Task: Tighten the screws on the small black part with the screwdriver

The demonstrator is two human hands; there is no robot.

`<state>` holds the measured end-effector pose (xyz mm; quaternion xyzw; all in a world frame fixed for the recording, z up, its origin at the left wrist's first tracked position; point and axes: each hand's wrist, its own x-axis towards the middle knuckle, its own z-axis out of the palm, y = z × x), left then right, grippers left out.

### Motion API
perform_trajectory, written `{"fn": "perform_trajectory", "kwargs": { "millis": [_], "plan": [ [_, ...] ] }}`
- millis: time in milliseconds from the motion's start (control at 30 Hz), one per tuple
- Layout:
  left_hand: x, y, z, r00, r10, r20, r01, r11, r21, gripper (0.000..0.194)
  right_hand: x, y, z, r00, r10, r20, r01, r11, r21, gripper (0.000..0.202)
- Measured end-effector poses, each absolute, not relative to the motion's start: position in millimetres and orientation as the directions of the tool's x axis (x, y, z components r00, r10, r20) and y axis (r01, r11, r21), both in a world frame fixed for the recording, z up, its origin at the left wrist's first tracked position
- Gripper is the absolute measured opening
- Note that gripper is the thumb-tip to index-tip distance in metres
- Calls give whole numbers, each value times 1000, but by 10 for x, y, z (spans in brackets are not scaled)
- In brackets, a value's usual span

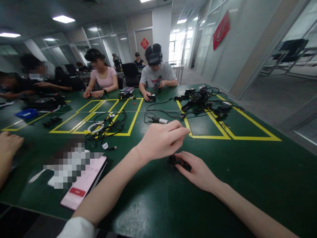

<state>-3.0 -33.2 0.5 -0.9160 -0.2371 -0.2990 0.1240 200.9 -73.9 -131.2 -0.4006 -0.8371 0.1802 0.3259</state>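
A small dark round object (171, 161) stands on the green tabletop (153, 198) in front of me. My right hand (196, 170) pinches it from the right between thumb and fingers. Directly above it, my left hand (163, 139) is closed with the fingers pointing right and down. Whatever its fingertips hold, if anything, is hidden behind the hand. The object's top is partly covered by the left hand, so its exact kind does not show. Just beyond the left hand lies a silver cylindrical tool (159, 120) with a black cable.
A lit phone (85, 181) lies left of my left forearm. Coiled cables (109, 124) and a tangled black cable heap (201, 99) sit farther off among yellow tape lines (210, 137). Co-workers sit across the table; another person's hand (11, 143) is at the left edge.
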Motion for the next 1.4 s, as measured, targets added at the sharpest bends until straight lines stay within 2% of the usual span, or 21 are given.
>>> {"fn": "perform_trajectory", "kwargs": {
  "millis": [67,233,367,567,767,967,1167,1400],
  "plan": [
    [-38,-345,40,724,351,593,485,-871,-76,26,2011,-741,-1316,-469,785,406,546,619,-565,24],
    [-72,-351,71,712,398,578,521,-852,-55,42,1997,-748,-1285,-471,781,410,545,623,-561,26],
    [-91,-345,64,698,435,569,552,-833,-41,40,1985,-752,-1261,-472,773,423,532,633,-563,31],
    [-106,-341,92,722,375,582,482,-875,-34,46,1978,-754,-1245,-485,775,404,535,629,-564,28],
    [-121,-336,88,705,442,555,547,-836,-30,41,1978,-756,-1235,-488,778,396,537,626,-565,29],
    [-112,-354,123,729,375,573,489,-871,-53,46,1982,-756,-1233,-488,778,395,520,623,-584,27],
    [-106,-366,102,720,420,552,521,-853,-31,41,1989,-749,-1242,-490,785,380,537,615,-578,27],
    [-100,-361,112,733,387,560,474,-881,-11,41,1986,-757,-1229,-489,783,383,538,617,-574,26]
  ]
}}
